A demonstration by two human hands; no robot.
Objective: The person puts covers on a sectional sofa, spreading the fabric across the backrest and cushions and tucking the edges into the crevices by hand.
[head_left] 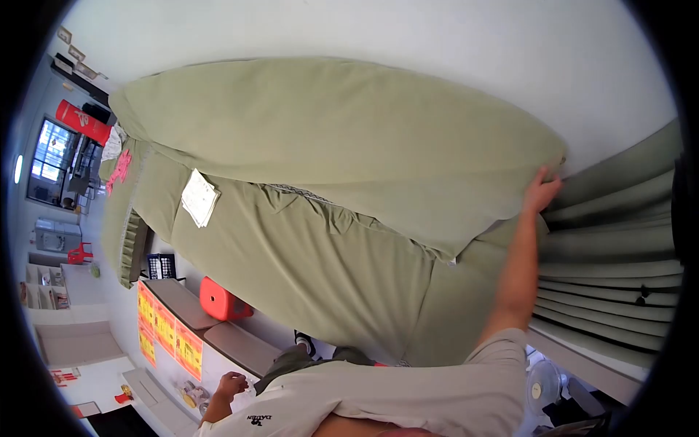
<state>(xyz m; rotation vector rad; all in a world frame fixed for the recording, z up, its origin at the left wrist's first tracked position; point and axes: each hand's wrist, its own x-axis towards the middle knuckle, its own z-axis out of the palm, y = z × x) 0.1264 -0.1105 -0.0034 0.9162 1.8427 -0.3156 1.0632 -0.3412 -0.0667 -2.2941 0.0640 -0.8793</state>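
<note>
A: Where is the cover (313,131)?

B: Right in front, spread out wide along the wall (437,29). One end is just beside the curtain (611,226). Some papers (199,198) lie on it near the other end

A: Is it heavy?

B: I think a bit of it is light, but all of it may drag, since it's so big. It looks soft and floppy. It should fold easily and won't smash, but the papers could slide off

A: Where would you hold it?

B: By a corner or the edge, thumb on one side and fingers on the other. The middle would just bunch up

A: And the right hand (542,191)?

B: It touches the corner by the curtain. The right arm (517,269) is stretched far out, almost straight. The fingers bend at the edge, but I can't tell if they pinch it

A: The left hand (233,384)?

B: Low down, well apart from the cover. Its fingers curl in, and I can't tell if they hold anything
</note>
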